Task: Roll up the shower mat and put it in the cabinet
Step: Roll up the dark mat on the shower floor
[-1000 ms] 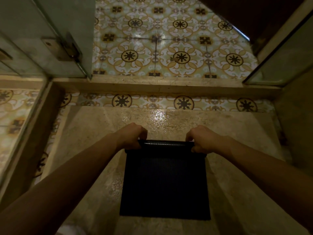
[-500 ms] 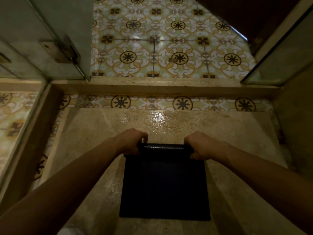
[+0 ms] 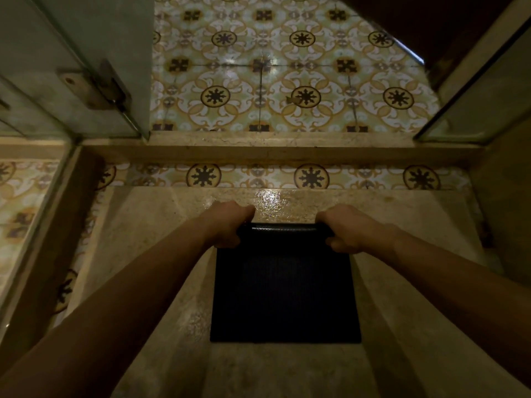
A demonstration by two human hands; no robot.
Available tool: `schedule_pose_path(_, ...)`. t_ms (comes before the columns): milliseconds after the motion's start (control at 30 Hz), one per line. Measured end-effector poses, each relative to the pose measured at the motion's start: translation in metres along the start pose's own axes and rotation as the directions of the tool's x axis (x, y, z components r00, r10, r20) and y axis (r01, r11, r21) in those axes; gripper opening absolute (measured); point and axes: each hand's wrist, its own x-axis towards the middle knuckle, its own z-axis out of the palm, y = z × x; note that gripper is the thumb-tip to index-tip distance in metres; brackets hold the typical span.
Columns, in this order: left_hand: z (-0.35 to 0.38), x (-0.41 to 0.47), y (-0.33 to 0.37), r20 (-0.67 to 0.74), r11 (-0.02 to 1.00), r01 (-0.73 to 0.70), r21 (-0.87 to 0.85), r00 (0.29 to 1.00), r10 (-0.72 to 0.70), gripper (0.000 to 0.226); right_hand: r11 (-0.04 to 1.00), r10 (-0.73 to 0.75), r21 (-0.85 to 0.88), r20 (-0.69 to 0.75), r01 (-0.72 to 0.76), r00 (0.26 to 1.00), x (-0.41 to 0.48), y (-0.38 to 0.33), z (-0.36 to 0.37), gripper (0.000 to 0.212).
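Note:
A black shower mat (image 3: 284,294) lies on the wet stone shower floor, its far end curled into a tight roll (image 3: 284,229). My left hand (image 3: 230,225) grips the roll's left end and my right hand (image 3: 347,229) grips its right end, fingers wrapped over the top. The flat part of the mat stretches back toward me. No cabinet is in sight.
A raised stone kerb (image 3: 273,147) crosses the shower entrance ahead, with patterned floor tiles (image 3: 287,81) beyond. An open glass door with a metal hinge (image 3: 97,87) stands at the left, a glass panel (image 3: 474,96) at the right. Stone walls close both sides.
Both hands have rolled the far end of the mat toward me; the roll is thicker and the flat part shorter than before.

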Motion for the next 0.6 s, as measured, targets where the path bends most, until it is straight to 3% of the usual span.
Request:
schedule_pose_path(133, -0.013, 0.015, -0.007, -0.148, 0.999, 0.049, -0.013, 0.988, -0.050, 0.040, 0.999, 0.035, 0.003, -0.156, -0.035, 0.987, 0.017, 0.009, -0.012, 0.034)
schedule_pose_path(300, -0.001, 0.020, -0.006, -0.211, 0.987, 0.086, -0.136, 0.971, -0.114, 0.038, 0.999, 0.054, 0.008, -0.213, -0.053, 0.976, 0.022, 0.008, -0.005, 0.027)
schedule_pose_path(467, 0.002, 0.019, -0.007, -0.228, 0.980, 0.092, -0.178, 0.965, -0.132, 0.025, 1.000, 0.009, -0.014, -0.124, -0.011, 0.992, 0.019, 0.010, -0.012, 0.032)
schedule_pose_path(600, -0.003, 0.019, -0.014, -0.083, 0.970, 0.106, -0.217, 0.988, -0.127, 0.028, 0.999, 0.031, 0.022, -0.057, -0.030, 0.998, 0.022, 0.011, -0.023, 0.034)
